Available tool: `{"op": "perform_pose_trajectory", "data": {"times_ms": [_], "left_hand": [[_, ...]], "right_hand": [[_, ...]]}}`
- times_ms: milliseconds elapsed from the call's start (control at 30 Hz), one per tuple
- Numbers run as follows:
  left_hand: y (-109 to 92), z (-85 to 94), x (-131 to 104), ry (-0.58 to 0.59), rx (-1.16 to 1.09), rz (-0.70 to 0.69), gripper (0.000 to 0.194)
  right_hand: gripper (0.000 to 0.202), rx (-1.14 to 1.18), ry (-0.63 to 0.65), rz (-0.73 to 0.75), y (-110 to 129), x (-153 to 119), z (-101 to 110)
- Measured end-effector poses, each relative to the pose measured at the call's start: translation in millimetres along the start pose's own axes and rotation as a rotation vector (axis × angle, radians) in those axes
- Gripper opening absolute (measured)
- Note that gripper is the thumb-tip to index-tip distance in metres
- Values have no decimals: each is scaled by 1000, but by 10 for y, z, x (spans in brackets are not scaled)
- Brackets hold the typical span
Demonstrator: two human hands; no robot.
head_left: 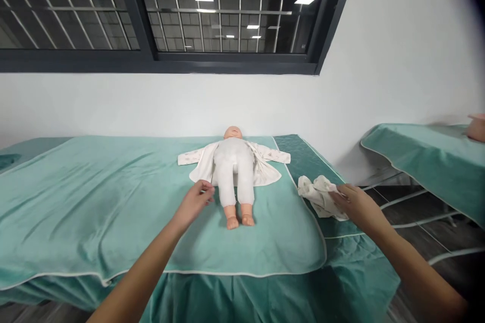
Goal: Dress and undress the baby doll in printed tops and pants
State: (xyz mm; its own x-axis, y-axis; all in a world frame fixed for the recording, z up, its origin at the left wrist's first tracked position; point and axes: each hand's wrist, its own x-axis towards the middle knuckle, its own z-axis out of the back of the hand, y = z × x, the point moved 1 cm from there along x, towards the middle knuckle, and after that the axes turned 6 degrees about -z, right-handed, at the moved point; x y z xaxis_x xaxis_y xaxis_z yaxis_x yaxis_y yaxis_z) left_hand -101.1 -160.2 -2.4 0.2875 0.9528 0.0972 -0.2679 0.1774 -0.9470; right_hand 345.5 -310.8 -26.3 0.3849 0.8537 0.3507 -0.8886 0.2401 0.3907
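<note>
A baby doll [235, 161] lies on its back on the green blanket [132, 202], feet toward me, its body and legs white. Beneath it a white patterned baby jacket [199, 161] is spread open, sleeves stretched to both sides. My left hand [197, 199] hovers beside the doll's leg, fingers loosely bent and apart, with nothing visible in them. To the right, my right hand [354, 204] pinches the edge of a crumpled white patterned baby garment [320, 194] at the bed's right side. Its folds hide what kind of garment it is.
The bed stands against a white wall [151, 106] under a dark-framed barred window [227, 60]. A second bed [417, 146] with a green cover is at the right, a skin-coloured object [476, 126] on it. Metal rails [413, 197] and dark floor show between the beds.
</note>
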Motion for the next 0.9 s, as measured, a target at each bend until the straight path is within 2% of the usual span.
{"op": "perform_pose_trajectory", "data": {"times_ms": [67, 133, 200, 267, 367, 467, 567, 700, 833, 900], "left_hand": [[-167, -22, -73, 138, 60, -80, 29], [-430, -30, -148, 202, 89, -181, 31], [-780, -44, -220, 224, 65, -275, 34], [-1177, -79, -277, 261, -13, -366, 39], [-1729, -141, -323, 335, -130, -527, 46], [-2096, -125, -344, 371, -177, -559, 38], [-2282, -8, -387, 363, -211, -500, 32], [-2388, 177, -469, 340, -278, -433, 30], [-2437, 361, -506, 249, -384, -445, 27], [-2463, 442, -520, 294, -367, -426, 27]], "right_hand": [[32, 80, -60, -37, 285, 52, 169], [30, 250, -20, -75, 675, 119, 407], [32, 459, 99, 47, 1142, 188, 683], [35, 567, 270, 225, 1632, 250, 965], [36, 625, 494, 465, 2296, 324, 1351], [29, 610, 612, 630, 2750, 382, 1660], [24, 619, 610, 691, 2956, 409, 1886], [26, 597, 541, 700, 2986, 381, 2057], [26, 518, 623, 678, 2923, 354, 2066], [28, 574, 672, 664, 2908, 345, 2018]]}}
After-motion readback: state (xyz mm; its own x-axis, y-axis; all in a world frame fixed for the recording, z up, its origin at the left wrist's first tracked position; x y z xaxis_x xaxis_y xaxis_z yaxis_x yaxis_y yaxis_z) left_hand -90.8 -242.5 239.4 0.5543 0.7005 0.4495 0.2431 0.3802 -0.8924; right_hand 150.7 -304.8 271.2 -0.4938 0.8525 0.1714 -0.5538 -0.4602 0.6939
